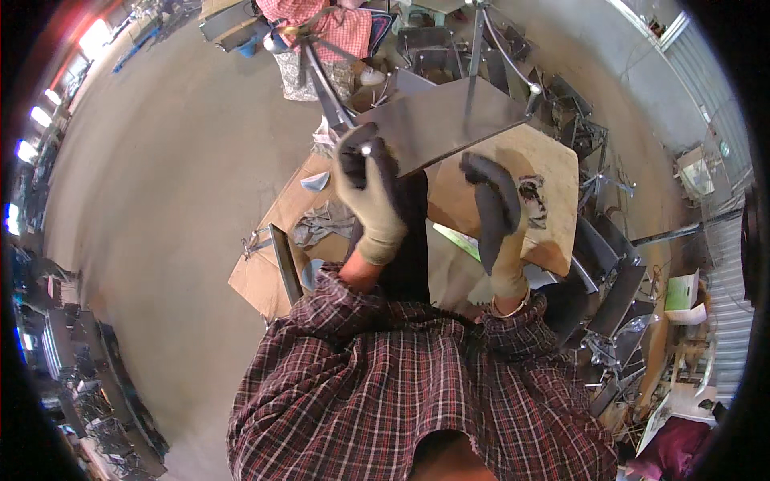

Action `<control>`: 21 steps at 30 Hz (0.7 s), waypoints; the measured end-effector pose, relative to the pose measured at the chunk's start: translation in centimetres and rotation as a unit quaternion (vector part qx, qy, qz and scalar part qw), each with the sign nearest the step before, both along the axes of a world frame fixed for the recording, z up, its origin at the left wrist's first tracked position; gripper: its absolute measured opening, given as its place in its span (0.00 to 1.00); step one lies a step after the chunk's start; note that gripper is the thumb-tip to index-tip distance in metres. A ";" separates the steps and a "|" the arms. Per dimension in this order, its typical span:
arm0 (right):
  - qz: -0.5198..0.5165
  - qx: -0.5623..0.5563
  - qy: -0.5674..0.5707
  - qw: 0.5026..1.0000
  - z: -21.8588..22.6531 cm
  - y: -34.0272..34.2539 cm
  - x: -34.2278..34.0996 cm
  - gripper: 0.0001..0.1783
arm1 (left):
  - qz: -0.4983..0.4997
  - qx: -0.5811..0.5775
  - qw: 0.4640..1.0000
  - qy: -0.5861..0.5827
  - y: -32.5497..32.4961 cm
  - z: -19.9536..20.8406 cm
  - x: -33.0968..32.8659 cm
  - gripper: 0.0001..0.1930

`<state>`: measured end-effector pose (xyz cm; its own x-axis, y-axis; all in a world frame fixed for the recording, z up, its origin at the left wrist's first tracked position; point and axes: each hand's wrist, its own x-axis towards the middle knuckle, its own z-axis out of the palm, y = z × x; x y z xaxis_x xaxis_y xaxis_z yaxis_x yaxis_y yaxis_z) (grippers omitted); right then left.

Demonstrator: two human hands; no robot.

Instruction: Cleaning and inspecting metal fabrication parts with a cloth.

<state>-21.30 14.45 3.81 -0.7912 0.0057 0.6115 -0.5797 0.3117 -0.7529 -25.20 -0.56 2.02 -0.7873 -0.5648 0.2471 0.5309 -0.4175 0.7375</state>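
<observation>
A dark grey flat panel (449,116) with shiny metal rods is held up in front of me, tilted. My left hand (370,188), in a beige glove with black-coated fingers, is closed round the panel's near left corner, where a metal bar (325,88) meets it. Just below the panel's right part is my right hand (499,212), gloved alike and apart from the panel. Its fingers are loosely bent, with nothing visible in them. Beneath the right hand a worn pale board (553,176) with a dark patch lies at a slant.
Flattened cardboard (257,276) lies on the left, with a grey rag (322,223) and an upright dark plate (285,263) on it. Similar metal parts (609,240) are heaped along the right. Ahead sits another person in a red checked garment (345,36). A green-white box (683,297) stands far right.
</observation>
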 end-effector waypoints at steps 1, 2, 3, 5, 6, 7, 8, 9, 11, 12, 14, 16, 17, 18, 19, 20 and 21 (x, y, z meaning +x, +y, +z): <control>0.006 0.004 0.003 1.000 1.5 -1.5 -0.5 0.14 | 0.015 -0.043 0.999 0.014 0.6 0.5 0.6 0.11; 0.022 -0.030 -0.017 0.999 3.2 -2.5 -1.6 0.13 | -0.035 -0.004 0.998 0.047 1.5 0.5 0.8 0.12; 0.052 -0.066 -0.047 0.995 4.1 -3.8 -1.9 0.13 | -0.070 0.032 0.994 0.072 1.6 0.1 1.5 0.12; 0.060 -0.038 -0.106 0.992 5.3 -4.3 -1.2 0.14 | -0.080 -0.073 0.993 0.053 2.1 -0.5 1.4 0.14; 0.062 -0.011 -0.159 0.985 5.6 -3.8 -1.0 0.16 | 0.023 -0.185 0.978 0.092 2.7 -1.0 0.9 0.16; 0.064 0.019 -0.215 0.974 5.2 -2.8 -1.0 0.18 | 0.120 -0.298 0.940 0.118 3.2 -1.7 0.3 0.18; 0.332 -0.254 -0.288 0.862 2.8 1.7 -4.7 0.19 | 0.055 -0.267 0.954 0.123 4.3 -1.4 -0.2 0.17; 0.287 -0.118 -0.261 0.914 3.2 1.3 -6.5 0.21 | -0.005 -0.236 0.964 0.122 4.6 -1.3 -0.7 0.16; 0.251 0.126 -0.224 0.933 6.3 -1.9 -7.5 0.22 | -0.062 -0.263 0.958 0.096 3.7 -2.1 -1.1 0.18; 0.199 0.188 -0.190 0.943 5.8 -2.4 -7.3 0.22 | -0.041 -0.289 0.948 0.124 3.1 -2.6 -1.0 0.21; 0.125 0.340 -0.135 0.922 8.2 -0.4 -8.0 0.20 | -0.008 -0.360 0.916 0.177 3.2 -0.8 -1.3 0.26; 0.122 0.404 -0.034 0.906 8.6 4.3 -10.2 0.21 | 0.138 -0.409 0.871 0.235 2.8 0.2 -1.3 0.32; 0.097 0.390 0.048 0.914 8.2 8.2 -11.6 0.23 | 0.139 -0.413 0.870 0.231 1.2 0.0 -0.9 0.32; 0.053 0.489 0.173 0.853 10.0 12.8 -12.6 0.25 | 0.138 -0.411 0.876 0.211 -1.1 -0.1 0.1 0.32; 0.019 0.569 0.291 0.769 11.2 15.4 -12.8 0.26 | 0.143 -0.416 0.880 0.182 -3.6 -0.4 1.3 0.32; 0.008 0.491 0.295 0.820 10.6 15.2 -11.4 0.24 | 0.157 -0.392 0.893 0.153 -6.4 -2.0 2.2 0.27; -0.003 0.419 0.294 0.859 10.5 16.6 -10.4 0.23 | 0.172 -0.356 0.910 0.125 -6.8 -5.2 2.9 0.22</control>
